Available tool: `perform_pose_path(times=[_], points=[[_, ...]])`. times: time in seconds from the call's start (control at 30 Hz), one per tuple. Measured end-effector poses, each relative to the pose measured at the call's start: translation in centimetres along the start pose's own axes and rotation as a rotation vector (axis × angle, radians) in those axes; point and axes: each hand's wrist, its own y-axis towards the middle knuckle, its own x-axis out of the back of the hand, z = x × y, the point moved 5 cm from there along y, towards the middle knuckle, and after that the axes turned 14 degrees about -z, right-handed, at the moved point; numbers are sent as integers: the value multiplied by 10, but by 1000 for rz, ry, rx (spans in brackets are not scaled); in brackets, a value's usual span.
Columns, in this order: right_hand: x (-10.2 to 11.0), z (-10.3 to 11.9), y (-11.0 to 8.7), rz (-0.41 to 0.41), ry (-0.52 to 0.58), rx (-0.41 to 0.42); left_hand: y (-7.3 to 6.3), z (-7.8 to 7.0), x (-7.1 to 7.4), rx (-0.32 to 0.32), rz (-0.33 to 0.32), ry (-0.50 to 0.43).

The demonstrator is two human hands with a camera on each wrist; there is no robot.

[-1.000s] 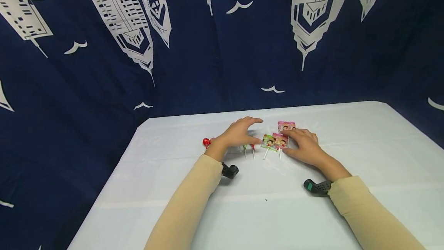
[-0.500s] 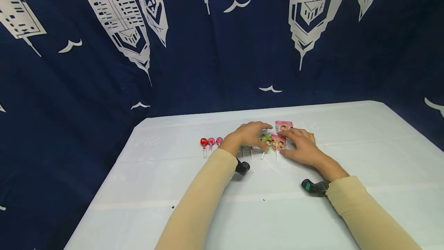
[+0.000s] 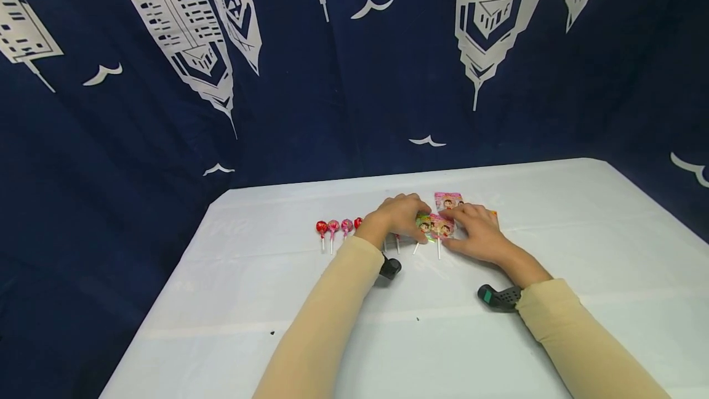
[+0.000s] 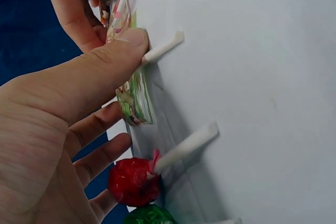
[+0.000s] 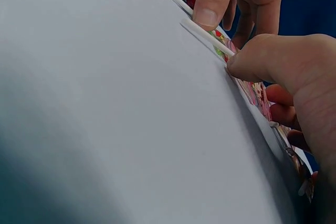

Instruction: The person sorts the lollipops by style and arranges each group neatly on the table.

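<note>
My left hand (image 3: 397, 214) holds a flat lollipop in a green wrapper (image 4: 137, 100), its thumb on the near edge by the stick and its fingers behind. Right beside it, my right hand (image 3: 480, 234) holds a flat pink-wrapped lollipop (image 3: 443, 226), thumb near the white stick and fingers at the far side. The two wrappers overlap or touch. Both lollipops lie low on the white table, sticks toward me. Another pink packet (image 3: 447, 201) lies just beyond the right fingertips. An orange wrapper (image 3: 495, 217) shows partly behind the right hand.
Left of the left hand, round lollipops stand in a row: a red one (image 3: 322, 226), a pink one (image 3: 333, 226), and more partly hidden by the wrist. A dark blue curtain (image 3: 332, 109) hangs behind the table (image 3: 221, 300). Small dark specks lie nearer me.
My left hand has moved right to the green lollipop, uncovering round lollipops at the left. The right hand stays beside the pink one. The whole view shifts slightly.
</note>
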Motion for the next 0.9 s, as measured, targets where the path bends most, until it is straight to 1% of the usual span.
perform_pose_path(times=[0.13, 0.33, 0.57, 0.73, 0.9], points=[[0, 0, 1, -1, -3, -3, 0, -3, 1, -1, 6, 18], [0, -1, 1, -14, -13, 8, -1, -7, 1, -11, -3, 47], [0, -2, 0, -31, -3, 12, 1, -8, 0, -17, -17, 55], [0, -2, 0, -48, 14, 3, 1, -11, -1, -7, -17, 25], [1, -2, 1, -58, 17, -4, 3, -12, -1, 14, -34, -47]])
